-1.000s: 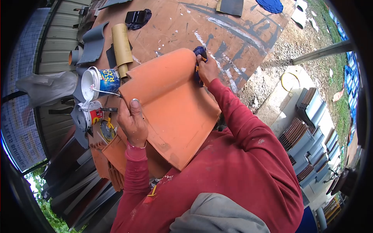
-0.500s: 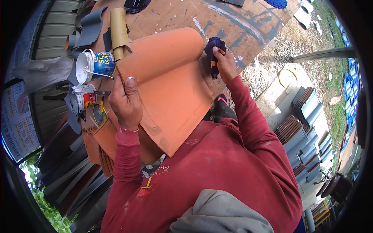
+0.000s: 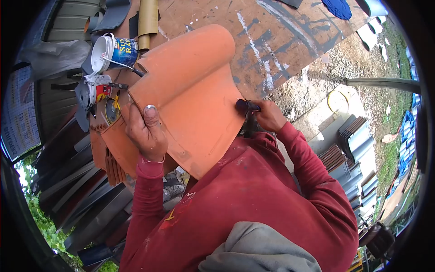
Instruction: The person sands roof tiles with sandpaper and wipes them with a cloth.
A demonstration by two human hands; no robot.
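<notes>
An orange clay roof tile (image 3: 195,104), with a raised rounded roll along its upper side, lies tilted in front of my body. My left hand (image 3: 147,131) grips its left edge, thumb on the face and fingers hidden behind. At the tile's right edge, my right hand (image 3: 270,116) is closed around a bunched dark rag (image 3: 245,105), which touches the tile. Left of the tile stand a blue paint bucket (image 3: 124,52) and a smaller red-and-white paint can (image 3: 102,89), each with a brush or handle sticking out.
The paint-stained wooden table (image 3: 217,11) extends behind the tile. More orange tiles (image 3: 102,152) sit at the lower left. Stacked grey roof tiles (image 3: 360,138) stand on the ground at right. A wooden post (image 3: 383,84) and a blue cloth (image 3: 337,8) appear farther off.
My right hand has brought the rag down from beyond the tile's upper right corner to its right edge. The tile has shifted slightly up and left, with my left hand still gripping it.
</notes>
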